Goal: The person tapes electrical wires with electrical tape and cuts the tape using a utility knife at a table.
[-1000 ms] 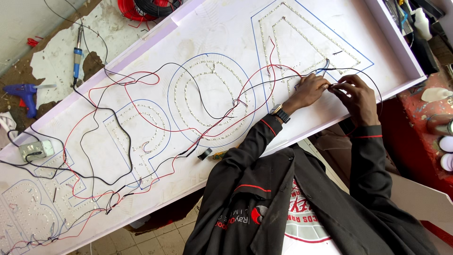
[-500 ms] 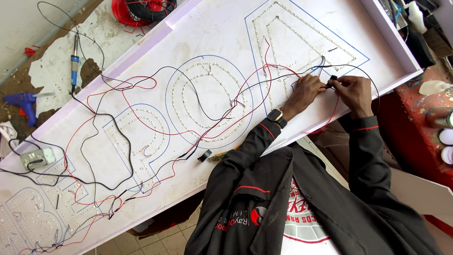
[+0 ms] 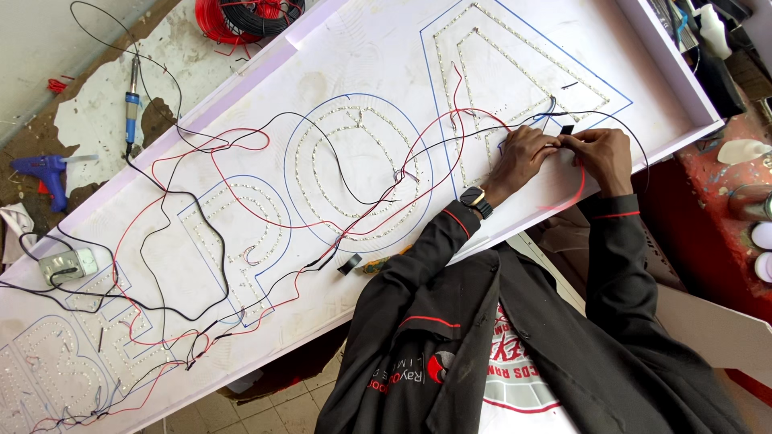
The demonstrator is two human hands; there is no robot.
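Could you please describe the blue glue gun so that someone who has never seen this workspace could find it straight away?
Start at the long white sign board that runs across the picture, and go to the rough patchy floor beyond its far edge, at the left. The glue gun lies there alone, left of the blue-handled soldering iron. It is pistol-shaped and all blue, while the iron is a thin straight stick.

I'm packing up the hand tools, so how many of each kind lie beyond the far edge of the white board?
Glue gun, blue: 1
Soldering iron, blue handle: 1
Wire spools, red and black: 2
Total: 4
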